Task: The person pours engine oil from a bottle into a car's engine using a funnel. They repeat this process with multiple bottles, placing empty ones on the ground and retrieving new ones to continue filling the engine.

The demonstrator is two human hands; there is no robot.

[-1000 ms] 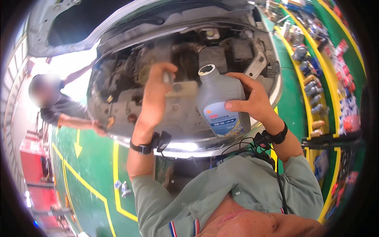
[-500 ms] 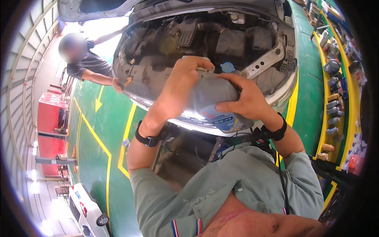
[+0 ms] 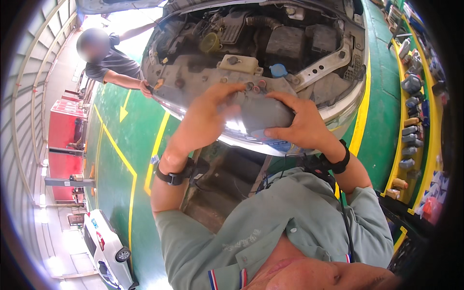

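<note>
Green workshop floor [image 3: 144, 217]; grey bottle [image 3: 268, 116] at the front edge of open engine bay [image 3: 191, 67], clasped around its side by right grip [image 3: 307, 123], presumably for steadiness; left grip [image 3: 205, 118] near its top, blurred, contact or closure impossible to tell.

The view is taken from head height through a fisheye lens, aimed steeply downward. The left hand [image 3: 204, 117] and right hand [image 3: 305, 121] are seen close, near the centre, with the shirt [image 3: 270, 217] below. The engine bay [image 3: 261, 46] is faced at upper centre; shelves [image 3: 426, 166] are bent along the right edge.
</note>
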